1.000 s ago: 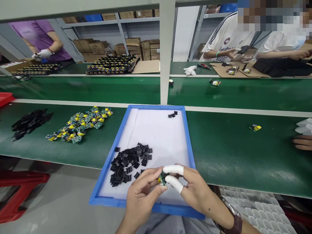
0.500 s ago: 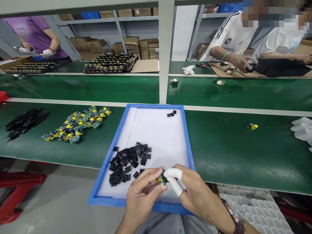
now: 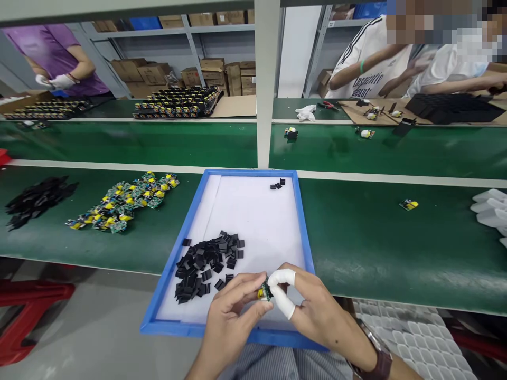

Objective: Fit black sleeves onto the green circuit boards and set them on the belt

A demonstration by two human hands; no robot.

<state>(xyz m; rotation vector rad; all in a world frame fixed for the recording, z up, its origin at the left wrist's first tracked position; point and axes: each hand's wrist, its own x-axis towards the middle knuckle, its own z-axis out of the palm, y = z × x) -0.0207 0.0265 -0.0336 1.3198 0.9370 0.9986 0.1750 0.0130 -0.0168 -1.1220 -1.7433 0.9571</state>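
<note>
My left hand (image 3: 232,311) and my right hand (image 3: 312,311) meet over the near end of a blue-rimmed tray (image 3: 174,253) with a white floor. Both pinch one small green circuit board (image 3: 264,291) with a yellow part between their fingertips. White finger cots cover my right thumb and forefinger. A heap of small black square parts (image 3: 208,262) lies in the tray just left of my hands. A few more black parts (image 3: 277,184) sit at the tray's far end.
On the green bench lie a pile of green and yellow circuit boards (image 3: 122,200), a black pile (image 3: 35,195) farther left and a lone board (image 3: 409,204) at the right. A grey post (image 3: 265,84) stands behind the tray. Other people work across the belt.
My hands have stayed pinched on the board, with only small finger shifts. Items on the far belt have drifted right. A hand at the right edge has gone from view.
</note>
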